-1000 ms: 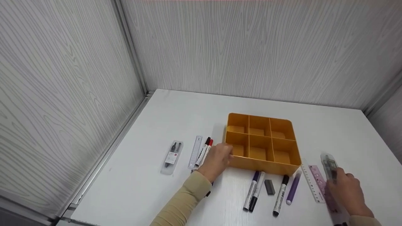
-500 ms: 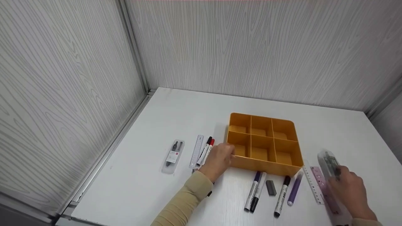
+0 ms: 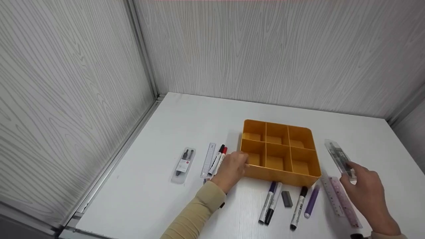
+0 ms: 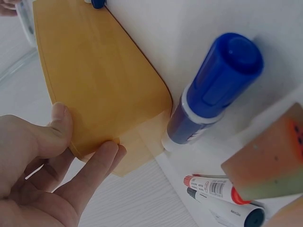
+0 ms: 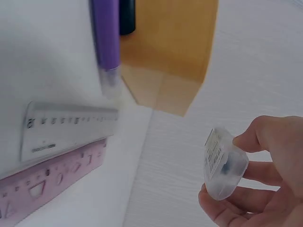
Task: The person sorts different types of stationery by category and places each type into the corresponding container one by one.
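My left hand [image 3: 231, 169] grips the near left corner of an orange six-compartment box [image 3: 279, 172]; in the left wrist view the thumb and fingers [image 4: 97, 165] pinch its rim. All compartments in sight are bare. To the right of the box, my right hand [image 3: 367, 191] holds a clear plastic compass case [image 3: 338, 154] by its near end, between thumb and fingers, as the right wrist view shows the case [image 5: 222, 163] with a barcode label. Below it lie a clear ruler [image 3: 333, 197] and a pink stencil ruler [image 3: 345, 202].
Before the box lie several markers [image 3: 298, 207], a purple pen [image 3: 312, 201] and a grey eraser [image 3: 287, 199]. Left of it are another compass case [image 3: 183, 165], a ruler [image 3: 208, 160] and two markers [image 3: 217, 160]. A blue-capped marker [image 4: 213, 90] lies near the left hand.
My right hand has lifted the case and moved it away from me and to the left, off the pink ruler, toward the box. The left hand stays on the box corner.
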Demonstrator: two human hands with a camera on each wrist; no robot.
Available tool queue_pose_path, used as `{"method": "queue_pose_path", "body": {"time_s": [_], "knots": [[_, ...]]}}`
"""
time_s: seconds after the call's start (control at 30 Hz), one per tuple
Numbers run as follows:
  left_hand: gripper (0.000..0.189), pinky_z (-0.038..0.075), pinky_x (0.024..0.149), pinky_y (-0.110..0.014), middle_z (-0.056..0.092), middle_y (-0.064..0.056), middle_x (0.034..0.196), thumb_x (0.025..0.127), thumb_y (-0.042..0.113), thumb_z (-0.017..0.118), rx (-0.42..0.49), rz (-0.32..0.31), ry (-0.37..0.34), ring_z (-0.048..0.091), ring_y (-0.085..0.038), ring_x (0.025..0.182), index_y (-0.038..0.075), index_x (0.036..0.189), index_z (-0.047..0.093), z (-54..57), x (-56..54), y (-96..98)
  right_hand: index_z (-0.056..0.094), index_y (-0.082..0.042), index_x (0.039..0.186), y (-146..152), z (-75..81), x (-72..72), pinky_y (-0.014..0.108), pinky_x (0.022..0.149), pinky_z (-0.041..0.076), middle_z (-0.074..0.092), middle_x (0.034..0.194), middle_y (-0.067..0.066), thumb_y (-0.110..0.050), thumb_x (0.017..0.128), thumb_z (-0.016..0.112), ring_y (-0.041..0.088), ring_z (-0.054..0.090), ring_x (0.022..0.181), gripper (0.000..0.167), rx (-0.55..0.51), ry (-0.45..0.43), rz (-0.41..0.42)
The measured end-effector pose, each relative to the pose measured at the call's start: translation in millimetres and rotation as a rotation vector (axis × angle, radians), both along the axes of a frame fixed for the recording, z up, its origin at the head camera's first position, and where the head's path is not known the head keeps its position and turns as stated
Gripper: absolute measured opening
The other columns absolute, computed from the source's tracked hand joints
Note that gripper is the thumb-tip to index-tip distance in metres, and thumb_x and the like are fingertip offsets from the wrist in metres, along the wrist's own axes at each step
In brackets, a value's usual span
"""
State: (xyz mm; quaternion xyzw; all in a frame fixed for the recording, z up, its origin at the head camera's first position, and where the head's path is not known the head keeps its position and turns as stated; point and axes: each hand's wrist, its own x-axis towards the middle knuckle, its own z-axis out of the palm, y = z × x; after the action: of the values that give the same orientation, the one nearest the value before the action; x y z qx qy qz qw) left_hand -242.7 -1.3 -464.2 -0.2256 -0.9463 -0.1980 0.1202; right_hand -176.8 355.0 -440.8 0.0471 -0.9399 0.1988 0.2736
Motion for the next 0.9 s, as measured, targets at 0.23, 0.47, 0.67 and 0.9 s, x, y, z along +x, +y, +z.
{"method": "queue_pose_path", "body": {"time_s": [0.23, 0.47, 0.67, 0.9], "knots": [[0.003, 0.054, 0.066, -0.022, 0.073, -0.003, 0.083, 0.086, 0.008, 0.075, 0.013, -0.001, 0.000, 0.068, -0.015, 0.075, 0.009, 0.086, 0.072, -1.8, -0.5, -0.3, 0.065, 0.008, 0.119, -27, 15.8, 8.7, 0.023, 0.059, 0.041, 0.071, 0.095, 0.026, -0.006, 0.084, 0.066, 0.032, 0.058, 0.083, 0.038, 0.000, -0.147, 0.002], [0.005, 0.055, 0.065, -0.024, 0.072, -0.002, 0.081, 0.085, 0.011, 0.077, -0.004, 0.001, 0.067, 0.069, -0.016, 0.074, 0.009, 0.084, 0.072, -4.2, -0.5, -1.1, 0.069, 0.008, 0.111, -43, 11.5, 7.6, 0.022, 0.052, 0.041, 0.074, 0.090, 0.024, -0.001, 0.079, 0.067, 0.025, 0.057, 0.074, 0.034, 0.022, -0.110, 0.104], [0.006, 0.053, 0.064, -0.022, 0.071, -0.001, 0.080, 0.085, 0.011, 0.077, -0.005, 0.005, 0.067, 0.067, -0.015, 0.073, 0.010, 0.083, 0.071, -3.7, 0.2, -1.6, 0.071, 0.009, 0.106, -54, 6.8, -0.1, 0.025, 0.051, 0.042, 0.074, 0.088, 0.024, -0.003, 0.078, 0.068, 0.025, 0.056, 0.070, 0.032, 0.074, -0.114, 0.121], [0.006, 0.053, 0.065, -0.021, 0.070, -0.001, 0.081, 0.086, 0.011, 0.076, 0.014, 0.003, 0.059, 0.066, -0.014, 0.074, 0.010, 0.084, 0.070, -4.7, 0.2, -1.2, 0.075, 0.004, 0.089, -67, -2.1, -10.7, 0.039, 0.056, 0.048, 0.075, 0.081, 0.018, -0.002, 0.078, 0.071, 0.027, 0.056, 0.066, 0.013, 0.126, -0.018, 0.155]]}}
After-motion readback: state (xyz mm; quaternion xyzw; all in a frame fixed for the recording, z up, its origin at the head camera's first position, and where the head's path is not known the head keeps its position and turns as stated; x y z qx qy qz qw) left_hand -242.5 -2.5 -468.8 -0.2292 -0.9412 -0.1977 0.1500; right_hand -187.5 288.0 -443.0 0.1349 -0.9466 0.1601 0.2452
